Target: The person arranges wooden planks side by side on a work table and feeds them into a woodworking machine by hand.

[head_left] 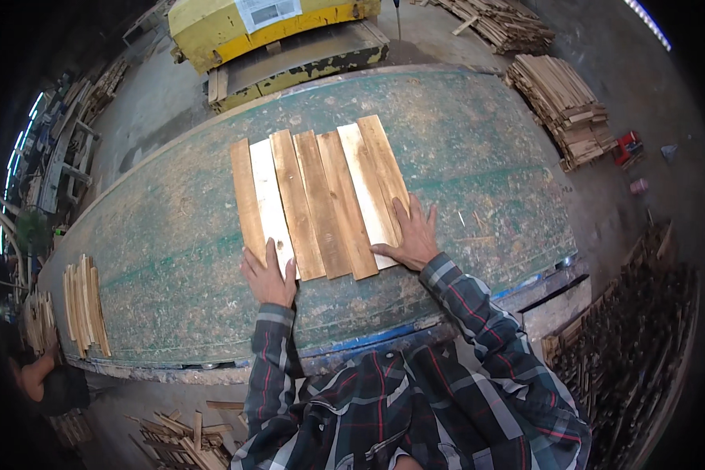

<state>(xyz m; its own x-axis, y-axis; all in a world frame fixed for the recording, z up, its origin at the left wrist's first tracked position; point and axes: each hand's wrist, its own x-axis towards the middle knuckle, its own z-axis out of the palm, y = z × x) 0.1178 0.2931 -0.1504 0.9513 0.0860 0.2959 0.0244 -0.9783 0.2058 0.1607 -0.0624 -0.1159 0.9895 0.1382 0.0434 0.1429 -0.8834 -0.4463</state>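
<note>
Several wooden boards lie side by side in a row on the worn green table, their ends uneven. Most are brown; a few show paler faces, such as the whitish board second from the left. My left hand lies with fingers spread on the near ends of the two leftmost boards. At the row's right edge, my right hand rests with thumb and fingers apart, its thumb over the near end of a pale board. Neither hand is wrapped round anything.
A small bundle of strips lies at the table's left end. Beyond the far edge stands a yellow machine. Stacked boards are at far right, a crate of dark sticks at near right. Another person's arm shows at left.
</note>
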